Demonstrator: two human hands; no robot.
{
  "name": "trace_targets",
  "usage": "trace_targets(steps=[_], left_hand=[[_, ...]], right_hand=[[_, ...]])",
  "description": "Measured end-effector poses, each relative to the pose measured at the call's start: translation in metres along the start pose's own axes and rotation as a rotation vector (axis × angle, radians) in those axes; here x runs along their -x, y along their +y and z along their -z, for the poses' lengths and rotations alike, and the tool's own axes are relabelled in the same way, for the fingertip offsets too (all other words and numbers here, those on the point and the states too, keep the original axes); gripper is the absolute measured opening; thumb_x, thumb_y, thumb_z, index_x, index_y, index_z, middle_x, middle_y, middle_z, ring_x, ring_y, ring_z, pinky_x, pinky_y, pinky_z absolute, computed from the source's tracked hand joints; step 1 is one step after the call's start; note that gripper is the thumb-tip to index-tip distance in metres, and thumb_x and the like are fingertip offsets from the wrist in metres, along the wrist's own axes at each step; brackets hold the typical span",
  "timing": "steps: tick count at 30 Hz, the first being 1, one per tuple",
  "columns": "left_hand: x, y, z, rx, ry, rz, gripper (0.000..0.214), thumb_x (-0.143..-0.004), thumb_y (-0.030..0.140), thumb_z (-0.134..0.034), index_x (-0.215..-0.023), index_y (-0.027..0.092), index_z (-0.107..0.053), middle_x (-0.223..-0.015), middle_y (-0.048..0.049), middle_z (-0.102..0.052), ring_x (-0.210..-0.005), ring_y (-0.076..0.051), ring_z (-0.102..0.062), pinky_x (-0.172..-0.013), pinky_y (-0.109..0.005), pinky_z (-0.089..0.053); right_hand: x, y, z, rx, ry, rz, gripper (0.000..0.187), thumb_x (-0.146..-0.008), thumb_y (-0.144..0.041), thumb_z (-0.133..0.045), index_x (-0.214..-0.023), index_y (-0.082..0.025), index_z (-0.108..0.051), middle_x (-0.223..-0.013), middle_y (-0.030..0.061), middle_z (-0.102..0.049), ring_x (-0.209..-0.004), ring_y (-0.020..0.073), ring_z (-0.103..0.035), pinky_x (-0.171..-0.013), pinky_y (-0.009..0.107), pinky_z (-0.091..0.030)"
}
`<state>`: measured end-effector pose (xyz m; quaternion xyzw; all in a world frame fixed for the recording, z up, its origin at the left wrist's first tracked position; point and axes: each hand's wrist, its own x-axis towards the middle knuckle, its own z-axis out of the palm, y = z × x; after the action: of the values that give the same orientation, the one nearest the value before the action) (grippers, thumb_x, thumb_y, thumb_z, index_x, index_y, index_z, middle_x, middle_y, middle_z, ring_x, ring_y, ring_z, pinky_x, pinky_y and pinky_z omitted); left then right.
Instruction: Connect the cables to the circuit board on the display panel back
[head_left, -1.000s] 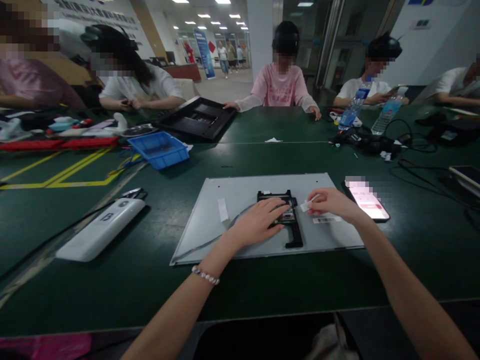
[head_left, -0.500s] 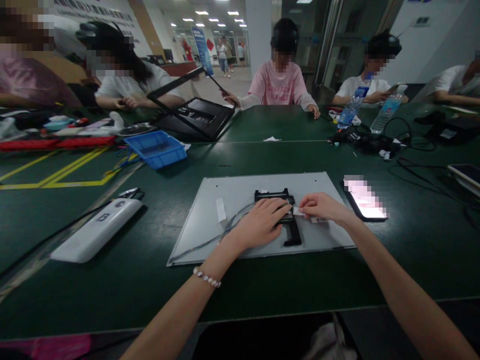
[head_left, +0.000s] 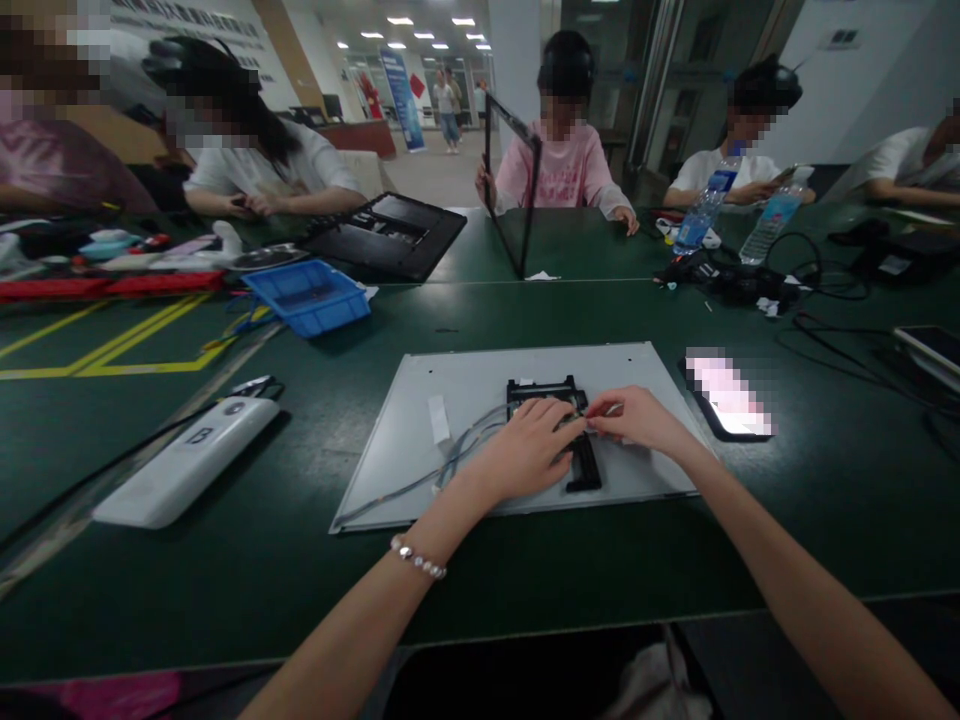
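A grey metal panel (head_left: pixel 480 375) lies flat on the green table in front of me. A black plastic bracket (head_left: pixel 579 468) with a small circuit board sits at its middle, and thin wires (head_left: pixel 457 457) run off it to the left. My left hand (head_left: pixel 529 450) rests palm down on the bracket, fingers curled over the board. My right hand (head_left: pixel 634 416) meets it from the right, thumb and fingers pinched on a small white strip at the bracket's edge.
A lit phone (head_left: pixel 726 396) lies just right of the panel. A white oblong device (head_left: pixel 184 462) lies at left, a blue bin (head_left: pixel 307 296) behind it. Across the table a person in pink holds a black frame (head_left: pixel 512 190) upright. Bottles (head_left: pixel 699 216) and cables (head_left: pixel 750 283) stand far right.
My right hand has moved left with the white strip, from above the barcode label to the bracket's right edge. The person opposite has lifted the black frame off the tray and stood it upright.
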<state>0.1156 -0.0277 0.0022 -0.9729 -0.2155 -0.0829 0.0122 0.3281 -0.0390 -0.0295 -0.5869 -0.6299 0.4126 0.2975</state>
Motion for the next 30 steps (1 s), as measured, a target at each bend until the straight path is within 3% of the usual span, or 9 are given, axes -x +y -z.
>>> trace_targets(steps=[4,7,12,17,20,24,27,30], left_hand=[[-0.002,0.003,0.000,-0.006,0.001,0.002,0.037,-0.085,0.023,-0.046,-0.122,0.019,-0.047,-0.124,-0.0099,-0.047,-0.118,-0.026,-0.041,-0.101,-0.041,-0.031],[-0.002,0.003,-0.001,-0.006,0.005,0.003,0.037,-0.086,0.022,-0.045,-0.122,0.019,-0.047,-0.123,-0.0102,-0.047,-0.118,-0.026,-0.041,-0.100,-0.040,-0.032],[-0.001,0.004,-0.003,-0.005,0.023,0.016,0.035,-0.085,0.021,-0.046,-0.120,0.019,-0.049,-0.122,-0.0095,-0.048,-0.120,-0.025,-0.038,-0.103,-0.041,-0.028],[0.002,0.002,0.006,0.017,0.058,0.022,0.044,-0.083,0.026,-0.050,-0.126,0.023,-0.044,-0.126,-0.0078,-0.046,-0.123,-0.026,-0.035,-0.109,-0.048,-0.019],[0.010,-0.015,0.022,0.047,0.114,0.103,0.043,-0.085,0.024,-0.048,-0.127,0.022,-0.044,-0.124,-0.0077,-0.047,-0.120,-0.025,-0.038,-0.106,-0.045,-0.026],[0.035,-0.057,0.041,0.056,0.215,0.365,0.037,-0.086,0.023,-0.044,-0.122,0.018,-0.048,-0.118,-0.0091,-0.049,-0.110,-0.024,-0.047,-0.098,-0.042,-0.036],[0.064,-0.087,0.041,0.148,0.216,0.546,0.037,-0.085,0.025,-0.044,-0.121,0.017,-0.049,-0.116,-0.0088,-0.049,-0.087,-0.018,-0.056,-0.087,-0.036,-0.044],[0.092,-0.103,0.031,0.260,0.166,0.645,0.040,-0.081,0.027,-0.048,-0.120,0.017,-0.050,-0.114,-0.0090,-0.050,-0.076,-0.015,-0.057,-0.080,-0.033,-0.047]], right_hand=[[0.001,-0.003,-0.002,0.166,0.138,0.128,0.015,-0.069,-0.022,-0.062,-0.081,-0.019,-0.069,-0.077,0.0027,-0.070,-0.061,0.0137,-0.062,-0.059,0.025,-0.047],[0.003,-0.006,-0.001,0.255,0.165,0.161,0.013,-0.069,-0.024,-0.063,-0.080,-0.020,-0.070,-0.080,0.0025,-0.070,-0.065,0.0150,-0.062,-0.062,0.026,-0.046],[0.005,-0.009,0.002,0.246,0.118,0.167,0.011,-0.071,-0.024,-0.062,-0.076,-0.020,-0.070,-0.077,0.0021,-0.070,-0.062,0.0142,-0.060,-0.060,0.026,-0.044],[0.007,-0.012,0.008,0.152,0.172,0.143,0.013,-0.073,-0.026,-0.059,-0.077,-0.019,-0.069,-0.071,0.0015,-0.068,-0.056,0.0123,-0.057,-0.056,0.024,-0.042],[0.008,-0.014,0.009,0.123,0.197,0.174,0.013,-0.073,-0.026,-0.059,-0.078,-0.019,-0.068,-0.075,0.0016,-0.068,-0.058,0.0121,-0.057,-0.057,0.024,-0.042],[0.011,-0.020,0.005,0.113,0.248,0.251,0.014,-0.076,-0.027,-0.057,-0.082,-0.019,-0.068,-0.084,0.0025,-0.068,-0.061,0.0124,-0.058,-0.060,0.026,-0.043],[0.015,-0.028,0.000,0.158,0.286,0.333,0.014,-0.078,-0.027,-0.056,-0.084,-0.019,-0.067,-0.090,0.0033,-0.067,-0.065,0.0129,-0.058,-0.064,0.027,-0.044],[0.020,-0.033,-0.008,0.252,0.285,0.381,0.014,-0.081,-0.024,-0.052,-0.085,-0.020,-0.066,-0.090,0.0033,-0.065,-0.067,0.0132,-0.057,-0.066,0.027,-0.044]])
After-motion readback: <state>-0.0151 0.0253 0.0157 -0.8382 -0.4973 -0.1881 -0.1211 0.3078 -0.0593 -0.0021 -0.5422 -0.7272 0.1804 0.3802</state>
